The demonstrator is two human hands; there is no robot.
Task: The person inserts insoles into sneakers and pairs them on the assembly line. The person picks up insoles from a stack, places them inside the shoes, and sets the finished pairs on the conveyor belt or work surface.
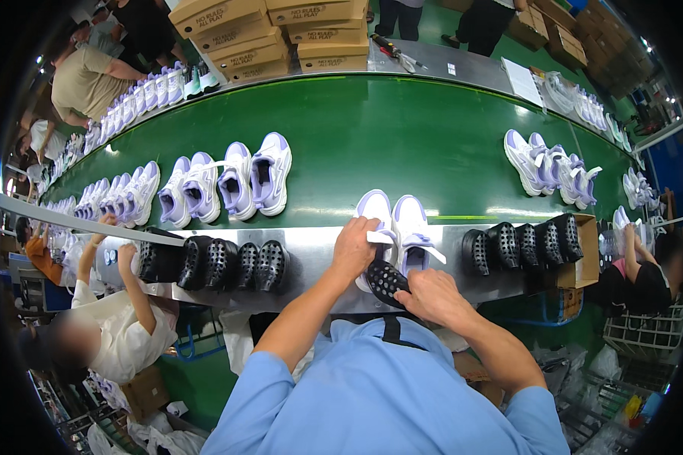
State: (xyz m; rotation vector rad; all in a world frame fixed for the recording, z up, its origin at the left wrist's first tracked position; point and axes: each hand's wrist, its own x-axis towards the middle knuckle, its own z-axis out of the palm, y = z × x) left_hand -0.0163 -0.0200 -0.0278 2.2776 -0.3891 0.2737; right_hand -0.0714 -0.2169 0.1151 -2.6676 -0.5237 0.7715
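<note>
Two white sneakers with lavender trim stand side by side before me, toes pointing away. My left hand [354, 245] grips the left sneaker [374, 203] near its collar, beside a white strap [379, 238]. My right hand [436, 294] holds a black perforated shoe last [386, 282] at that sneaker's opening. I cannot tell how much of the last is inside. The right sneaker [411, 219] stands upright with its collar open, its white strap [434, 254] sticking out to the right, close above my right hand.
Black perforated lasts line the metal ledge to my left [233, 264] and right [523, 244]. Sneakers stand on the green conveyor belt [398, 136] at left [225, 182] and right [546, 168]. Shoe boxes [273, 40] are stacked beyond it. A co-worker [125, 335] sits at left.
</note>
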